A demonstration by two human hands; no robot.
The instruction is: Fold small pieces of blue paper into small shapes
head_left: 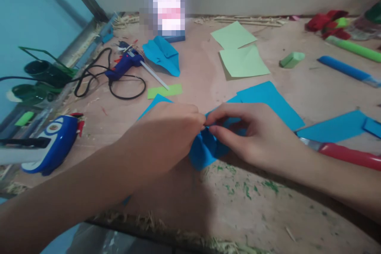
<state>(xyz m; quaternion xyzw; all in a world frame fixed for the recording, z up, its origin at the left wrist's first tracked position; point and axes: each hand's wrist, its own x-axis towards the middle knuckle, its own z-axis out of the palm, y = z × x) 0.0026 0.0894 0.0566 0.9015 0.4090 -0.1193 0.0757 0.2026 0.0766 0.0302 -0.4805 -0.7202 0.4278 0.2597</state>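
Observation:
A crumpled sheet of blue paper (205, 151) is gathered between my two hands, over the middle of the table. My left hand (169, 135) is closed on it, with its fingertips mostly hidden behind the knuckles. Thumb and index finger of my right hand (250, 131) pinch the same paper close to my left fingertips. Flat blue paper (272, 101) lies beyond my right hand. Another blue corner (156, 101) shows past my left hand; whether it belongs to the held sheet I cannot tell.
At the back left lie a blue glue gun (125, 63) with its cord and a folded blue paper (163, 53). Pale green sheets (244, 61) lie at the back. A blue tape dispenser (62, 143) sits left; a red-handled tool (348, 154) lies right, beside a blue strip (333, 127).

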